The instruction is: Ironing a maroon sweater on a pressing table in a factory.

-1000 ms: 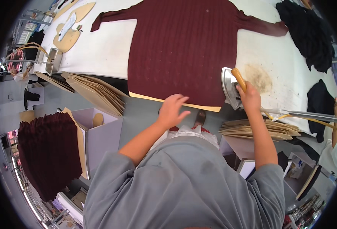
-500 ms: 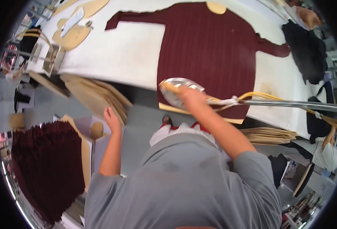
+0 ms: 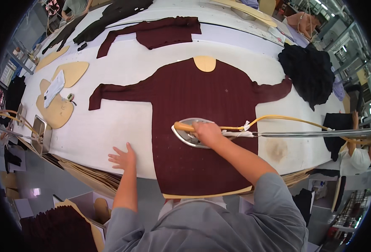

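Observation:
A dark maroon ribbed sweater (image 3: 202, 96) lies spread on the white table, both sleeves stretched outward. A tan board shows at its neck (image 3: 205, 64) and along its hem (image 3: 210, 195). My right hand (image 3: 207, 133) grips the wooden handle of a steam iron (image 3: 192, 143), whose metal body is over the middle of the sweater. From the iron a yellow hose (image 3: 286, 117) runs to the right beside a metal rod (image 3: 315, 134). My left hand (image 3: 123, 157) hovers near the table's front edge, fingers spread, holding nothing, to the left of the sweater.
At the right is a black garment heap (image 3: 307, 75). Another maroon garment (image 3: 160, 35) lies farther back. Tan boards (image 3: 59, 111) and a metal iron rest (image 3: 41, 134) are at the left. A maroon stack (image 3: 59, 229) stands below left. Other people work around the table.
My view has tilted up, showing more of the table. The iron in my right hand has gone from near the hem to the sweater's middle. My left hand has come over the table, fingers spreading.

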### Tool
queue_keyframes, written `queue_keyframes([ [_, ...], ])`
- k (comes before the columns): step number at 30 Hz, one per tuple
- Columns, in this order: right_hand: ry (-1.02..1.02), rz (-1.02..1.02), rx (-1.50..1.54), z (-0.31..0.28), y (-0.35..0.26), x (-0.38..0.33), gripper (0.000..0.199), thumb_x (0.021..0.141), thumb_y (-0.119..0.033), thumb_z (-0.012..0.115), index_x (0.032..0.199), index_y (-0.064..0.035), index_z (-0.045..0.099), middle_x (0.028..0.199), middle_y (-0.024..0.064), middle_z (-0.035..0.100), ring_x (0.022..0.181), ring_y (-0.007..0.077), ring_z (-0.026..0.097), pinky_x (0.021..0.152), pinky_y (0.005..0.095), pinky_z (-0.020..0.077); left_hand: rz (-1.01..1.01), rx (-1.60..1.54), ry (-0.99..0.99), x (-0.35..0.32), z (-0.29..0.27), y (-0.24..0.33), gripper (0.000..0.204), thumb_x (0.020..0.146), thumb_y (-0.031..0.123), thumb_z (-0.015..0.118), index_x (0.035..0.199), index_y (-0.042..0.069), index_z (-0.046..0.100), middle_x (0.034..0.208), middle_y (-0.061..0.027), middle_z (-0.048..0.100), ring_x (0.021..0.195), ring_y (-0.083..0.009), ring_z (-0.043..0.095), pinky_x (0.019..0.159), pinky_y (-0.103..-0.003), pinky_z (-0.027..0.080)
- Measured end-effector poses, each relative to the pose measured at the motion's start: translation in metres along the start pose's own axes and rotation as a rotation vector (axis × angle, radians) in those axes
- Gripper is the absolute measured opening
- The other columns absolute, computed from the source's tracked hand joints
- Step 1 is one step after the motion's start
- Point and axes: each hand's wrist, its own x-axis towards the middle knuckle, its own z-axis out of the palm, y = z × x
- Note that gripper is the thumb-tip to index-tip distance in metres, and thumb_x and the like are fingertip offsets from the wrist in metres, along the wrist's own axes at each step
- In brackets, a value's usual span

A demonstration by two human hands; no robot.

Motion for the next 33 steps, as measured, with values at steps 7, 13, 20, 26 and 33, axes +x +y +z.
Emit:
queue_keyframes([
  [7,0.184,0.370,0.198,-0.058,0.119,0.245,0.029,0.091,-0.029,0.070,0.100,-0.0024,0.066,0.092,0.0161,0.073,0.085,0.0385,0.069,0.078,0.0469,0.0544,-0.043,0.099,0.179,-0.004,0.016,0.008,0.089,0.103,0.068,0.038,0.167,0.010,0.020,0.172,-0.0259,0.009,0.161,-0.0406,0.006,0.126,-0.060,0.009],
  [13,0.228,0.469,0.222,-0.069,0.169,0.357,0.023,0.092,-0.019,0.064,0.102,-0.0009,0.074,0.094,0.0173,0.075,0.086,0.0362,0.072,0.079,0.0449,0.0570,-0.035,0.107,0.214,-0.008,0.018,0.008,0.085,0.104,0.062,0.043,0.166,0.008,0.022,0.173,-0.0233,0.011,0.161,-0.0397,0.008,0.127,-0.057,0.010],
  [20,0.143,0.410,0.142,-0.070,0.162,0.335,0.031,0.094,-0.030,0.069,0.102,-0.0002,0.070,0.095,0.0148,0.074,0.086,0.0343,0.071,0.079,0.0446,0.0557,-0.034,0.092,0.225,-0.009,0.015,0.006,0.083,0.104,0.060,0.044,0.165,0.007,0.024,0.173,-0.0224,0.013,0.160,-0.0395,0.010,0.127,-0.056,0.010],
  [26,0.164,0.553,0.133,-0.082,0.227,0.286,0.033,0.094,-0.032,0.071,0.106,-0.0007,0.070,0.092,0.0139,0.074,0.083,0.0330,0.071,0.078,0.0434,0.0558,-0.024,0.088,0.252,-0.006,0.017,0.005,0.083,0.104,0.060,0.044,0.165,0.007,0.024,0.173,-0.0226,0.012,0.160,-0.0397,0.010,0.127,-0.056,0.011],
  [33,0.074,0.704,0.354,-0.093,0.305,0.232,0.035,0.088,-0.023,0.075,0.115,-0.0032,0.066,0.103,0.0159,0.072,0.093,0.0350,0.070,0.083,0.0452,0.0559,-0.014,0.094,0.231,-0.005,0.020,0.017,0.083,0.104,0.060,0.044,0.165,0.007,0.025,0.172,-0.0231,0.014,0.160,-0.0405,0.011,0.127,-0.056,0.011],
])
